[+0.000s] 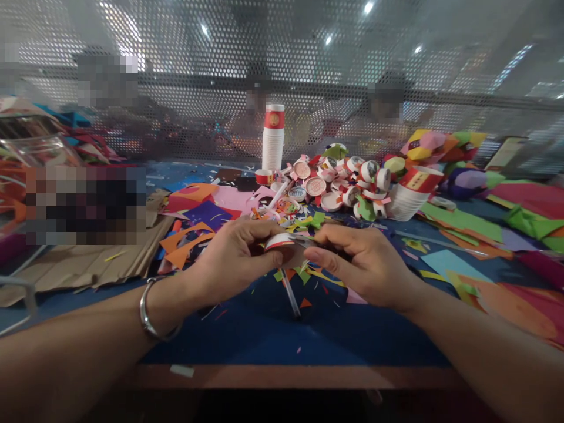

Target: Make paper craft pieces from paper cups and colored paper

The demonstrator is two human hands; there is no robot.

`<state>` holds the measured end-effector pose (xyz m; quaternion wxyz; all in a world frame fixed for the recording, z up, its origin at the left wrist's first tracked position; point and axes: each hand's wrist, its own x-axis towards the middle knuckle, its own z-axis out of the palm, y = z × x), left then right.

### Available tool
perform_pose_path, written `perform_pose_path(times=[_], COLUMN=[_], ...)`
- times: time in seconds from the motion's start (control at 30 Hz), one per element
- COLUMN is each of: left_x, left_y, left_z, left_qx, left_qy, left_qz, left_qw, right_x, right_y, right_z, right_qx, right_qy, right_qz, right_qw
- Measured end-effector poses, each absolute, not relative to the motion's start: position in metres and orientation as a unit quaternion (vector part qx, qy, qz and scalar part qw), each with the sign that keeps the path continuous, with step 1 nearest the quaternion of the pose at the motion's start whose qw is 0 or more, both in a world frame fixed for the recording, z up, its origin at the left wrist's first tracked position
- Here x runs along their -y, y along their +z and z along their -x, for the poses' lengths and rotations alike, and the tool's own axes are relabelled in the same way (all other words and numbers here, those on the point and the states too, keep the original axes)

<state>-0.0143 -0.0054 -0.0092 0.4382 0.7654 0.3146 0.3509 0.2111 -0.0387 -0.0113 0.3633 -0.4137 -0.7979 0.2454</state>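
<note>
A cut-off paper cup bottom [287, 251], white with a red edge, is held up over the near part of the table. My left hand [240, 249] is closed on its left side, the thumb lying against its face. From the other side my right hand [359, 258] pinches its right edge between thumb and fingers. The fingertips behind the piece are partly hidden. Below it, a thin clear stick [291, 296] lies on the blue tabletop [273, 341] among small paper scraps.
Beyond my hands is a heap of cut cup bottoms [315, 187]. A tall stack of paper cups [273, 141] stands behind it, and a leaning stack [414, 194] to its right. Brown cardboard [106, 264] lies left, coloured paper sheets [506, 299] right. People sit beyond the perforated screen [308, 53].
</note>
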Motion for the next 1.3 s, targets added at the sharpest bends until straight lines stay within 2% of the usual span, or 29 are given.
perform_pose_path(times=[0.13,0.37,0.63,1.0,1.3], left_x=[0.002,-0.001,-0.004,-0.009,-0.012], left_y=[-0.008,-0.011,-0.011,-0.015,-0.015], left_z=[0.012,0.009,0.008,0.009,0.013], left_qx=[-0.316,-0.350,-0.365,-0.392,-0.393], left_qy=[0.335,0.362,0.332,0.374,0.322], left_qz=[-0.753,-0.609,-0.540,-0.559,-0.683], left_qw=[0.470,0.613,0.682,0.628,0.525], right_x=[0.037,0.027,0.019,0.013,0.015], right_y=[-0.012,-0.006,-0.012,-0.018,-0.018], right_z=[-0.212,-0.216,-0.219,-0.229,-0.231], right_qx=[0.770,0.707,0.721,0.759,0.816], right_qy=[0.276,0.299,0.292,0.241,0.164], right_qz=[0.428,0.483,0.490,0.514,0.508], right_qw=[0.384,0.422,0.393,0.319,0.223])
